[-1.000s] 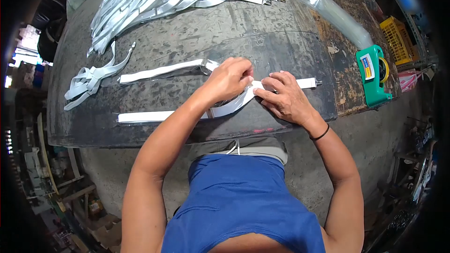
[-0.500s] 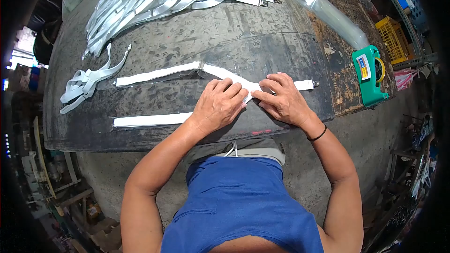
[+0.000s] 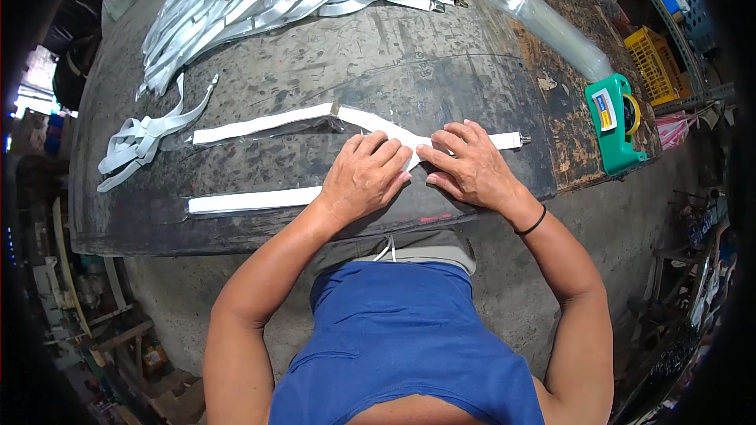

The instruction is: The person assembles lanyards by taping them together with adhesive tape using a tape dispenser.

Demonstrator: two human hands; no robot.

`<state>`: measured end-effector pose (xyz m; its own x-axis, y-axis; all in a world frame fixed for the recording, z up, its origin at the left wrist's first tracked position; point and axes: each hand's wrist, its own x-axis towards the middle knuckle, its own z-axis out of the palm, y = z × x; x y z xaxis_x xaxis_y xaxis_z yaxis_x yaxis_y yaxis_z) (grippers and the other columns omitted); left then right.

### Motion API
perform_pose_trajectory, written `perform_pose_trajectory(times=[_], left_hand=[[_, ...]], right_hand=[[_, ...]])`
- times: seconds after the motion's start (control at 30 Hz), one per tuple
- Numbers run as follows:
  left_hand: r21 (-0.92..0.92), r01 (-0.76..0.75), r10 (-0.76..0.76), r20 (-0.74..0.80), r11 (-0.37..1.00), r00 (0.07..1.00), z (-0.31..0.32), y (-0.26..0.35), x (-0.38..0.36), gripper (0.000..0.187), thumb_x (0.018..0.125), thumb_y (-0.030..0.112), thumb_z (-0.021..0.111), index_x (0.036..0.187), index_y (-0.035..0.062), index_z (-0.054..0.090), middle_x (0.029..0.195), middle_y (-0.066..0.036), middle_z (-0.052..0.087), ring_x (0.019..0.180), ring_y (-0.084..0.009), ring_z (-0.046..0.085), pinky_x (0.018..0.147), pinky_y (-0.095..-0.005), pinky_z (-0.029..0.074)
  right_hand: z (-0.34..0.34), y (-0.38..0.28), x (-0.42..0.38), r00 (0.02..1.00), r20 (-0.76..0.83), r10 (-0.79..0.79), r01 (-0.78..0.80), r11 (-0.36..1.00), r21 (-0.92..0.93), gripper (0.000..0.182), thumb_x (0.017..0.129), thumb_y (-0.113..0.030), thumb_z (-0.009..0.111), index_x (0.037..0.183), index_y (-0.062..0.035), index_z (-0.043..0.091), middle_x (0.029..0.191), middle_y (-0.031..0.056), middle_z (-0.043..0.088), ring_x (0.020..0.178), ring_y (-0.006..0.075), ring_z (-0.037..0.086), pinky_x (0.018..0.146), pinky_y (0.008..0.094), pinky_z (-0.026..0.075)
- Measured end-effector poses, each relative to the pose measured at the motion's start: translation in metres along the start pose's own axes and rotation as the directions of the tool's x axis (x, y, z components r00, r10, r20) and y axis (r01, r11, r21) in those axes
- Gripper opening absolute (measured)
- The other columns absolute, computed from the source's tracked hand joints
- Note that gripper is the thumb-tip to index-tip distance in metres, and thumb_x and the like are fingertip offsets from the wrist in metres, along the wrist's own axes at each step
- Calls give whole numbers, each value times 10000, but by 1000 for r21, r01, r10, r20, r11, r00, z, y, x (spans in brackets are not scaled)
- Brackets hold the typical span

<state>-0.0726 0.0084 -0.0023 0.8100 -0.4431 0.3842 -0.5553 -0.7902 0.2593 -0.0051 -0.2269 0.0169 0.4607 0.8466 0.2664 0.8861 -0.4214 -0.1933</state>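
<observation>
A pair of white suspenders [image 3: 268, 123] lies flat on the dark work table, with clear plastic showing along its upper strap. My left hand [image 3: 365, 175] presses down where the straps meet, thumb and fingers closed on the band. Just to its right, my right hand [image 3: 469, 165] pinches the same junction, its fingertips almost touching the left ones. A metal clip [image 3: 526, 139] ends the strap that sticks out past my right hand. The lower strap [image 3: 252, 200] runs left from beneath my left hand. What lies under my fingers is hidden.
A large pile of white suspenders [image 3: 260, 0] with metal clips covers the far side. A loose bundled white strap [image 3: 142, 142] lies at left. Clear plastic sleeving [image 3: 551, 27] stretches along the right, near a green tape dispenser [image 3: 618, 130]. A yellow crate [image 3: 654, 67] stands beyond.
Both hands stay at the strap junction with only slight finger movement. The whole view has shifted a little; the suspenders lie as before.
</observation>
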Motion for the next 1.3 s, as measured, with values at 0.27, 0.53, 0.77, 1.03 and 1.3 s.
perform_pose_trajectory(times=[0.27, 0.53, 0.77, 1.03, 1.3], left_hand=[[21, -27, 27, 1, 999, 1000, -1, -1, 2, 364, 855, 277, 708, 1151, 81, 629, 1112, -68, 609, 1103, -266, 551, 917, -414, 420], [-30, 31, -30, 38, 999, 999, -7, 3, 2, 362, 817, 196, 735, 1139, 54, 649, 1119, -109, 634, 1130, -324, 561, 951, -450, 421], [-29, 6, -6, -4, 1000, 1000, -4, 7, 4, 383, 795, 143, 741, 1154, 54, 641, 1135, -108, 613, 1156, -319, 536, 972, -456, 399], [-26, 18, -18, 9, 999, 1000, -6, 9, 5, 376, 791, 131, 737, 1146, 58, 637, 1127, -106, 610, 1154, -319, 538, 972, -452, 402], [-25, 27, -27, 3, 999, 1000, -4, 9, 4, 366, 798, 129, 730, 1145, 55, 642, 1140, -110, 614, 1156, -324, 539, 976, -461, 402]], right_hand=[[-14, -7, -15, 988, -113, 105, -93, 990, 106, 442, 840, -238, 739, 1246, -128, 603, 1187, 81, 590, 1108, 323, 555, 982, 485, 427], [-149, 61, -148, 221, -601, 768, -665, 569, 483, 110, 916, -126, 704, 923, -17, 703, 741, 2, 620, 675, 86, 551, 622, 256, 438], [-192, 136, -245, 42, -362, 931, -825, 237, 514, 185, 910, -193, 671, 944, -15, 709, 786, -13, 637, 732, 85, 550, 670, 270, 450], [-196, 177, -230, 47, 16, 999, -887, 34, 461, 227, 906, -253, 678, 1008, -53, 715, 888, -13, 649, 790, 118, 543, 672, 306, 418], [-211, 187, -222, 117, -79, 990, -869, 141, 474, 117, 852, -122, 672, 872, -9, 693, 822, 52, 689, 743, 141, 603, 681, 316, 465]])
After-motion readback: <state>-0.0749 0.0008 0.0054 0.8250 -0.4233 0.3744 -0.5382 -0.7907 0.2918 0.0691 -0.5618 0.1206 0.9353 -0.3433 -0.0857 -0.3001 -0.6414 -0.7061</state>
